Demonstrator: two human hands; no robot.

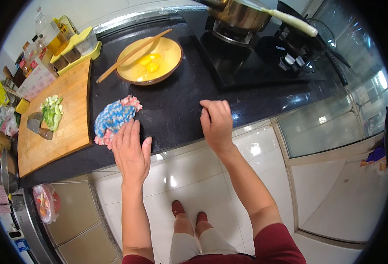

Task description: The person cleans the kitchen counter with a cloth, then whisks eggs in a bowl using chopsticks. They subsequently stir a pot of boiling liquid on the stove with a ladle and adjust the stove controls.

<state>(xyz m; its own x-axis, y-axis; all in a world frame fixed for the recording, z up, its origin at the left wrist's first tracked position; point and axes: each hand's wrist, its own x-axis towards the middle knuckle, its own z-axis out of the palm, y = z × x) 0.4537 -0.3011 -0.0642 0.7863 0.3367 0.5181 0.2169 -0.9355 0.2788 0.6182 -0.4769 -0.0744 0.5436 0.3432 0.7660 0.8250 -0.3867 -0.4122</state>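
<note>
My left hand lies with its fingers stretched out over the near edge of a blue, white and pink knitted-looking cloth, which is bunched on the black countertop. My right hand is at the counter's front edge, its fingers curled in and nothing visible in them. Behind the cloth stands a yellow bowl with a dark rim, holding raw eggs with whole yolks. A pair of wooden chopsticks rests across the bowl's left side.
To the left, a wooden cutting board carries chopped green vegetable and a knife. A yellow-lidded seasoning box and an oil bottle stand behind. At the right, a pot sits on the black gas stove.
</note>
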